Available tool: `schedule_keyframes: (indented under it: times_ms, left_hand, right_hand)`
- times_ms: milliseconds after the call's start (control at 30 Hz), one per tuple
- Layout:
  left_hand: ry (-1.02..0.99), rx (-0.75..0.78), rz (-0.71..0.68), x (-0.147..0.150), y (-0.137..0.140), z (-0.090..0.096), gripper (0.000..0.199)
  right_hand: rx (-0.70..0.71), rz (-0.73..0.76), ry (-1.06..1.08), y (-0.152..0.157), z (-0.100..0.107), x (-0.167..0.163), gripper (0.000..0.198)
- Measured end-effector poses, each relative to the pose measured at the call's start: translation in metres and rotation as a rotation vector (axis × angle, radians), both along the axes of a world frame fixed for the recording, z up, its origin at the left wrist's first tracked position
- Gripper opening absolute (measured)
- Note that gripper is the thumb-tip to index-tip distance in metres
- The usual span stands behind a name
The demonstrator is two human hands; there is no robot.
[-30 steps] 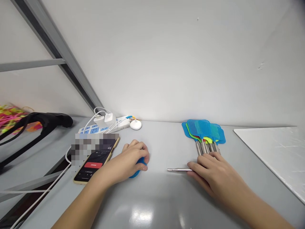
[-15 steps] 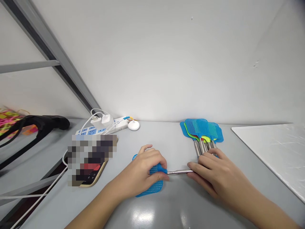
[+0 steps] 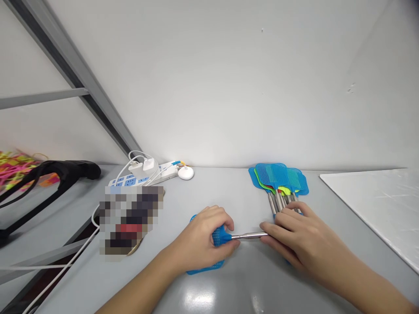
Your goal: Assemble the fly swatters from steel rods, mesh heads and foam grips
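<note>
In the head view, my left hand (image 3: 204,235) is closed around the blue mesh head of a fly swatter (image 3: 221,236), at its narrow neck. More blue mesh shows above and below this hand; whether it all belongs to one swatter I cannot tell. A thin metal telescopic rod runs rightward from the neck into my right hand (image 3: 297,237), whose fingers are closed over it. Most of the rod's far end is hidden under that hand. Just behind the right hand lies a pile of fly swatters (image 3: 273,175), blue and green, with metal rods pointing toward me.
A phone (image 3: 134,250), partly pixelated, lies at the left near a white power strip (image 3: 168,173) with plugs and cables. Close by is a round white device (image 3: 186,173). A black curved object (image 3: 75,170) is at far left, and a white sheet (image 3: 369,192) at right.
My left hand has shifted slightly right along the swatter, its fingers curling more around the neck. The right hand stays nearly in place. The whole view has moved a little.
</note>
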State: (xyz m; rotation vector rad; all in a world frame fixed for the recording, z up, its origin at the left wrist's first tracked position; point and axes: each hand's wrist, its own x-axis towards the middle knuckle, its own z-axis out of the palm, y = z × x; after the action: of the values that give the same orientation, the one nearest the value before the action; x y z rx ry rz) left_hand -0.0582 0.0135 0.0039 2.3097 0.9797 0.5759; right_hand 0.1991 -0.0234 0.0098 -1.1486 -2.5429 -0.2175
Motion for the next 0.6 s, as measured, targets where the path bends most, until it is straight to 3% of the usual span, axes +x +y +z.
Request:
schedule_keyframes:
  times_ms: [367,600]
  left_hand:
    - [0.116,0.071,-0.007,0.012,0.0,-0.021,0.013]
    - [0.162,0.097,0.016,0.017,-0.003,-0.021,0.017]
  right_hand:
    - [0.14,0.041,-0.081,-0.001,-0.017,-0.007,0.025]
    - [0.07,0.004,-0.088,-0.007,-0.027,-0.016,0.029]
